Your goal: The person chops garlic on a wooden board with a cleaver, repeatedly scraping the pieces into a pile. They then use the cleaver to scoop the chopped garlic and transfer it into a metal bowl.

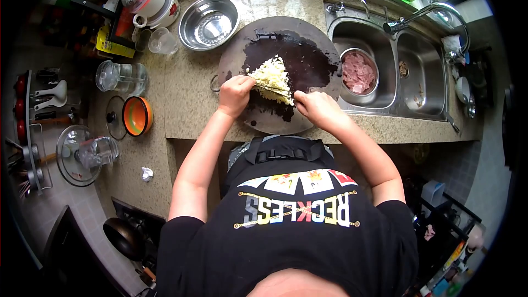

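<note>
A pile of finely chopped pale-yellow food, garlic by its look [271,72], lies in the middle of a round cutting board [236,49]. The board's surface is dark and wet in large patches. Across the pile runs a knife [273,90], seen almost edge-on, with chopped bits on both sides of it. At the blade's left end, my left hand [235,97] is closed on it. My right hand [319,109] is closed round the other end, and its fingers hide the handle.
Behind the board on the left stands a steel bowl [209,22]. A double sink [421,77] on the right holds a bowl of sliced raw meat [358,71]. To the left are a glass jug [124,78], an orange bowl [137,116] and a glass lid [69,157].
</note>
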{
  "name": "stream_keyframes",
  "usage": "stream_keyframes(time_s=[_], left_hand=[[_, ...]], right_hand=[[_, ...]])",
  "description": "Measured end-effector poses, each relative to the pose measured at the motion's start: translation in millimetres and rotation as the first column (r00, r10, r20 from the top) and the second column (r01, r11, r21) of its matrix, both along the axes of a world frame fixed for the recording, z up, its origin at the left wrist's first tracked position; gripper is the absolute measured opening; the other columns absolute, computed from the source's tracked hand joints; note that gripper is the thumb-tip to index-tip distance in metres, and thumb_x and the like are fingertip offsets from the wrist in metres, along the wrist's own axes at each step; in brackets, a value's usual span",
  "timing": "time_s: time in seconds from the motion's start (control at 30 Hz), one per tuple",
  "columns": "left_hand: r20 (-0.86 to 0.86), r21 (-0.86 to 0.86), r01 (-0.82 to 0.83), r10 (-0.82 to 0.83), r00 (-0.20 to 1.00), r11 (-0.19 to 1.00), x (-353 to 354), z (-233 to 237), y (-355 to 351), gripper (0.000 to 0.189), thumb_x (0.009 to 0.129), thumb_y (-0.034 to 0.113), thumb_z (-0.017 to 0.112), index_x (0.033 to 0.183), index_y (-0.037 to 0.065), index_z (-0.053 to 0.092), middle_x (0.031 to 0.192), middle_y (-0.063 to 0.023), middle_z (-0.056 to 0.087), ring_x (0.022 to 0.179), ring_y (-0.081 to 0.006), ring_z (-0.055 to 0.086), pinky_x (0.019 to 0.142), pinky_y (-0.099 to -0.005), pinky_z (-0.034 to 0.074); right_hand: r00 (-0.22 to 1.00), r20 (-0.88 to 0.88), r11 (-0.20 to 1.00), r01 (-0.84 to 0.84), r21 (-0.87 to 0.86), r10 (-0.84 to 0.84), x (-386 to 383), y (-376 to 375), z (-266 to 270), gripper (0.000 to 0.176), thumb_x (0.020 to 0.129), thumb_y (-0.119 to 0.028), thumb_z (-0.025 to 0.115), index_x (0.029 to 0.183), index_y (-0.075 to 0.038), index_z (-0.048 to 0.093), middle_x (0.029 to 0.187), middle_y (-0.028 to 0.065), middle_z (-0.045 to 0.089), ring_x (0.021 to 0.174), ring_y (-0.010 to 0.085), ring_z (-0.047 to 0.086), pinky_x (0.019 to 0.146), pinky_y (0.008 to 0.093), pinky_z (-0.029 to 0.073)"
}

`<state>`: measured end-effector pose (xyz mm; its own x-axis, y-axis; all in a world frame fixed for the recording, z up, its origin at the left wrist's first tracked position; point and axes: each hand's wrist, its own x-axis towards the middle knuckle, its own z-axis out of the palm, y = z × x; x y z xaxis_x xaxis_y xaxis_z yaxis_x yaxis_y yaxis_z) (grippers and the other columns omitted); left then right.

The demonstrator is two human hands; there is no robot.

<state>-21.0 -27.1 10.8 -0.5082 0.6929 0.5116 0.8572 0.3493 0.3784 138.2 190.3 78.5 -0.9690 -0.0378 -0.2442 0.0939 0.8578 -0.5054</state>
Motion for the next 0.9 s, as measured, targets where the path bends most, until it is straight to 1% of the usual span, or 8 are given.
stream_keyframes(time_s=[0.07,0.17,0.33,0.47,0.53,0.63,0.73,0.9], left_hand=[[-0.027,-0.015,0.009,-0.009,1.0,1.0,4.3,5.8,3.3,0.012,0.075,0.001,0.058,0.079,0.01,0.064,0.082,-0.005,0.069,0.08,-0.0253,0.068,0.067,-0.0358,0.055],[-0.155,-0.058,0.061,-0.07,0.985,0.996,8.5,27.7,13.5,0.006,0.071,0.005,0.059,0.071,0.01,0.056,0.073,-0.0031,0.059,0.071,-0.0227,0.063,0.061,-0.0355,0.052],[-0.162,-0.059,0.049,-0.058,0.985,0.997,22.3,40.5,12.7,0.005,0.071,0.006,0.06,0.074,0.01,0.059,0.072,-0.003,0.06,0.07,-0.0226,0.063,0.061,-0.0351,0.051],[-0.112,-0.049,-0.003,-0.002,0.994,0.999,23.2,8.4,-5.3,0.008,0.071,0.003,0.06,0.076,0.009,0.062,0.077,-0.0041,0.065,0.074,-0.0229,0.066,0.064,-0.0346,0.053],[-0.102,0.032,-0.02,0.023,0.994,0.999,19.4,3.6,-4.6,0.013,0.072,0.001,0.059,0.08,0.008,0.065,0.079,-0.0051,0.068,0.077,-0.0241,0.068,0.066,-0.0346,0.054],[-0.027,-0.04,-0.017,0.016,1.0,0.999,18.0,9.1,-10.3,0.019,0.071,-0.004,0.06,0.085,0.006,0.069,0.084,-0.0076,0.07,0.081,-0.0262,0.069,0.072,-0.0356,0.056],[-0.051,0.027,-0.009,0.01,0.999,1.0,21.3,25.8,-11.0,0.019,0.071,-0.004,0.06,0.085,0.006,0.069,0.084,-0.0075,0.07,0.08,-0.026,0.069,0.071,-0.0359,0.056],[-0.072,-0.025,0.023,-0.025,0.997,0.999,35.0,21.0,-20.9,0.018,0.072,-0.002,0.059,0.085,0.008,0.067,0.083,-0.0054,0.069,0.08,-0.0236,0.069,0.069,-0.0348,0.056]], right_hand=[[0.997,-0.016,0.996,0.082,-0.024,-0.082,12.1,1.6,-25.8,0.016,0.092,-0.022,0.056,0.098,-0.007,0.058,0.079,0.0204,0.067,0.079,0.0417,0.066,0.07,0.0533,0.052],[0.991,-0.113,0.992,0.065,-0.11,-0.078,19.8,16.0,-51.0,0.016,0.092,-0.023,0.058,0.1,-0.009,0.056,0.079,0.0203,0.065,0.079,0.0418,0.064,0.067,0.0527,0.05],[0.987,-0.145,0.972,0.035,-0.233,-0.071,28.2,20.5,-52.2,0.017,0.092,-0.023,0.06,0.098,-0.008,0.056,0.081,0.019,0.065,0.081,0.0406,0.064,0.068,0.0509,0.049],[0.993,-0.115,0.996,0.025,-0.091,-0.035,17.1,10.0,-36.5,0.016,0.091,-0.023,0.059,0.098,-0.009,0.058,0.08,0.0184,0.066,0.08,0.0402,0.065,0.068,0.0512,0.05],[0.996,-0.083,0.999,-0.015,-0.05,0.011,9.4,11.7,-31.5,0.016,0.091,-0.024,0.058,0.097,-0.009,0.059,0.079,0.0184,0.066,0.079,0.0401,0.065,0.068,0.0517,0.05],[0.993,-0.101,0.998,-0.058,-0.033,0.054,6.3,13.2,-25.6,0.017,0.091,-0.024,0.059,0.097,-0.008,0.059,0.078,0.0194,0.065,0.078,0.0405,0.065,0.068,0.0522,0.05],[0.991,-0.13,0.996,-0.052,-0.066,0.043,9.6,14.1,-12.2,0.017,0.091,-0.024,0.059,0.096,-0.007,0.059,0.077,0.0197,0.065,0.078,0.0407,0.065,0.068,0.0527,0.05],[0.996,-0.071,0.993,-0.06,-0.101,0.053,28.8,8.7,-23.3,0.015,0.09,-0.023,0.059,0.093,-0.008,0.057,0.077,0.0199,0.065,0.077,0.0412,0.065,0.067,0.0531,0.049]])
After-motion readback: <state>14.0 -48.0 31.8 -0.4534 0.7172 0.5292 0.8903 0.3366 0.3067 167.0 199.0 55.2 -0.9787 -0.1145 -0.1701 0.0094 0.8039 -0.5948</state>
